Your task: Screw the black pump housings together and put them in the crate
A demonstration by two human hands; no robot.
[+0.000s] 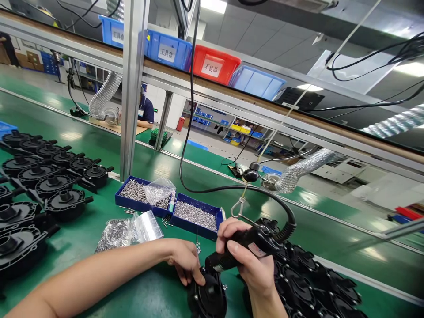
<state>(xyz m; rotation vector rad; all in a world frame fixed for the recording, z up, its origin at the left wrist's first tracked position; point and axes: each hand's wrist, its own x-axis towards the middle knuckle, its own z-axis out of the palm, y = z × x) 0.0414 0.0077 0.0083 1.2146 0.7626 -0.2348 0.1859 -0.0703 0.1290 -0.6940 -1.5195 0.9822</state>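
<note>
R hand (256, 265) has fingers wrapped round blk power driver (243, 247), long axis slanting upper R to lower L, nose at top edge of blk housing (208, 293), btm ctr of frame on green tabletop (155, 285). L hand (186, 259) is nearer housing, fingers curled against it; can't tell if they're pinching anything.

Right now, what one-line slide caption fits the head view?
Right hand holds a corded electric screwdriver over a round black plastic housing; left hand rests on the housing's edge.

Behind the handled housing (209, 299), a screw tray (127, 203) (left) neighbours a small-parts tray (195, 229).
</note>
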